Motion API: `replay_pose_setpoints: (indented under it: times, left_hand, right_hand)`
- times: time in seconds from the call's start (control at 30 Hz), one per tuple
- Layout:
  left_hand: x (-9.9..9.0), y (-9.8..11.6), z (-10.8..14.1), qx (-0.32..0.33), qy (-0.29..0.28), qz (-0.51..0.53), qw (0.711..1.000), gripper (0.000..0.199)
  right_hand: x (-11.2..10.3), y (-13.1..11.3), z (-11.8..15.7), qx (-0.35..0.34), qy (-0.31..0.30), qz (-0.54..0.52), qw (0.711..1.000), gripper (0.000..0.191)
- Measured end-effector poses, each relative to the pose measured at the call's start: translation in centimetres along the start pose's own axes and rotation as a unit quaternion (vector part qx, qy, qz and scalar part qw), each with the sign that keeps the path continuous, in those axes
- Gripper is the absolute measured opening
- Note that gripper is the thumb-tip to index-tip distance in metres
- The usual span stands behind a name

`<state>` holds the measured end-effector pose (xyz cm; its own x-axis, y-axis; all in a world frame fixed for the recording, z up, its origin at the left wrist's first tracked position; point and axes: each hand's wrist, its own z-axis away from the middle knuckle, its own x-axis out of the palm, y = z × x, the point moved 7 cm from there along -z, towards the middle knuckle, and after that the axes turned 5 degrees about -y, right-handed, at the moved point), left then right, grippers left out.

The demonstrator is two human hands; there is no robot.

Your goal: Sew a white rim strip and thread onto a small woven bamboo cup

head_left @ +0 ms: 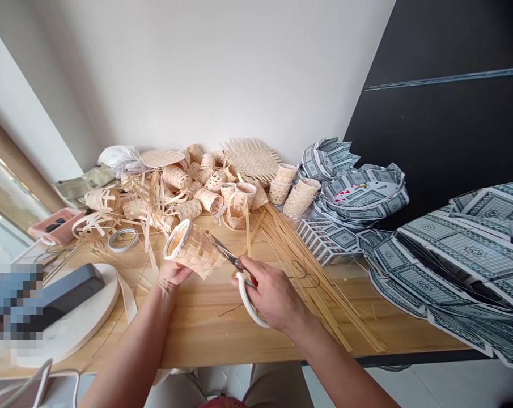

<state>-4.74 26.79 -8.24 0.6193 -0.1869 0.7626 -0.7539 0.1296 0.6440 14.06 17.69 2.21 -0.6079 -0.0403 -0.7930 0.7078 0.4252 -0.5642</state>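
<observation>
A small woven basket (199, 250) with a white-wrapped rim is tilted on its side above the table, its mouth facing left. My left hand (175, 273) holds it from below; most of those fingers are hidden behind it. In my right hand (273, 292) are scissors (248, 303) with white handles, fingers wrapped round the grips. The dark blades point up and left, close beside the right end of the basket. Whether they touch the weave I cannot tell.
Behind lie several woven baskets (176, 178), loose strips and a round woven mat (254, 158). Long thin strips (319, 289) cross the table on the right, beside playing-card bowls (362, 192). A tape roll (123, 239), a white round board (98, 317) and a pink box (57, 226) are left.
</observation>
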Motion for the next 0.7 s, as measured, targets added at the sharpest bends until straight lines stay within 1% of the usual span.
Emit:
replay_pose_setpoints:
  times: [0.13, 0.2, 0.3, 0.4, 0.47, 0.53, 0.63, 0.7]
  left_hand:
    - [0.1, 0.1, -0.1, 0.0, 0.001, 0.015, 1.0, 0.054]
    - [0.2, 0.2, -0.1, 0.0, 0.002, 0.024, 1.0, 0.053]
    - [0.5, 0.4, -0.1, -0.002, -0.007, 0.013, 1.0, 0.055]
    - [1.2, 0.6, -0.1, -0.001, -0.026, -0.004, 1.0, 0.062]
    - [1.6, 0.7, 0.0, -0.001, -0.033, -0.005, 0.999, 0.065]
    - [2.0, 0.7, 0.1, -0.002, -0.043, -0.004, 0.999, 0.066]
    - [2.8, 0.7, 0.2, -0.002, -0.069, -0.007, 0.998, 0.06]
    - [3.2, 0.8, 0.2, 0.003, -0.084, -0.014, 0.996, 0.057]
  right_hand:
    - [0.3, -0.2, -0.4, -0.008, -0.004, -0.016, 1.0, 0.015]
    - [0.4, -0.3, -0.5, -0.006, -0.007, -0.012, 1.0, 0.016]
    - [0.4, -0.4, -0.6, -0.009, -0.006, -0.006, 1.0, 0.014]
    - [0.6, -0.3, -0.5, -0.014, -0.005, -0.014, 1.0, 0.01]
    - [0.5, -0.1, -0.5, -0.012, -0.003, -0.015, 1.0, 0.01]
    - [0.1, 0.3, -0.4, -0.005, 0.015, -0.007, 1.0, 0.013]
    - [-1.0, 0.8, -0.1, 0.013, 0.059, 0.03, 0.998, 0.02]
    - [-1.4, 0.7, 0.2, 0.011, 0.077, 0.058, 0.995, 0.024]
